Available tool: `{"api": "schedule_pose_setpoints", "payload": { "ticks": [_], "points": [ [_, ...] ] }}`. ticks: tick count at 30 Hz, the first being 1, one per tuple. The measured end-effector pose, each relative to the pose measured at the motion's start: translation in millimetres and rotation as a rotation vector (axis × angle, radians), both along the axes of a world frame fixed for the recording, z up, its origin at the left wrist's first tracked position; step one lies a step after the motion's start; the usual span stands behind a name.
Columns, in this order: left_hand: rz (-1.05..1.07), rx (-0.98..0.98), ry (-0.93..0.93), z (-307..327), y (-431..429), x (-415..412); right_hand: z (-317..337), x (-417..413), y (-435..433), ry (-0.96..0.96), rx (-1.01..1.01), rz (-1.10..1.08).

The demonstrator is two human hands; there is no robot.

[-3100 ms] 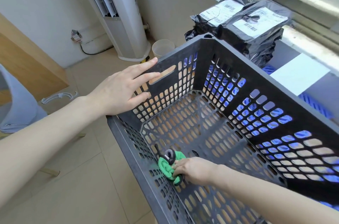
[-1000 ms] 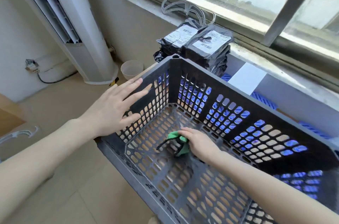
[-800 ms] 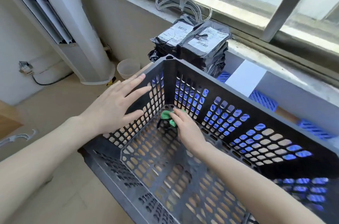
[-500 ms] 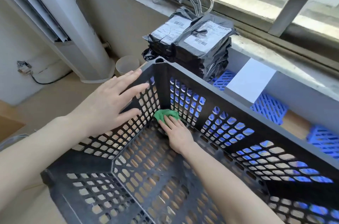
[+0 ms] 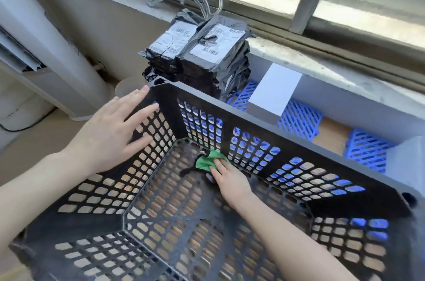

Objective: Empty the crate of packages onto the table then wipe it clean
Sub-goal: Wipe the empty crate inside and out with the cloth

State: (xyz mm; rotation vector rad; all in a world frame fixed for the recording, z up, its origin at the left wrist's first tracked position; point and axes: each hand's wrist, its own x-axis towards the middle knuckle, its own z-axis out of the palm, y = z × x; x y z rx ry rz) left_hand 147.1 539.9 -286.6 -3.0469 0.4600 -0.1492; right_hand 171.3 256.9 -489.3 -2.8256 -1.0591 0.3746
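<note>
Crate: black plastic, holed all over, emptied of its load. Looks stiff and light for its bulk, probably slick on the plain bands. Best taken by the thick rim or at a corner post, not by the thin lattice.

Green cloth: soft and bunched, lying on the crate floor at the far left corner, against the foot of the far wall. Likely to snag in the holes, so better pressed flat than dragged by one edge.

Right hand: laid on the cloth, fingers straight and close together, pressing down, not curled round it.

Left hand: flat on the outside of the crate's left wall near the far left corner, fingers spread, gripping nothing; apparently steadying.

Packages: black film with white labels, stacked at the far left end of the worktop, just beyond the crate's far left corner. Probably soft, crinkly and slippery.

Blue grid mats and white box: beside the stack, along the worktop's far edge.

Cannot tell whether the crate rests on the worktop.
</note>
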Motion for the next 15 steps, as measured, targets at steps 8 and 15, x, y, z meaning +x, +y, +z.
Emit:
{"api": "schedule_pose_setpoints", "payload": {
  "ticks": [8,15],
  "points": [
    [-0.229,-0.017,-0.051,15,-34,25,10,-35,-47,0.032,-0.078,-0.139],
    [-0.473,0.053,0.056,11,-62,57,22,-65,-70,0.041,-0.136,-0.344]
  ]
}}
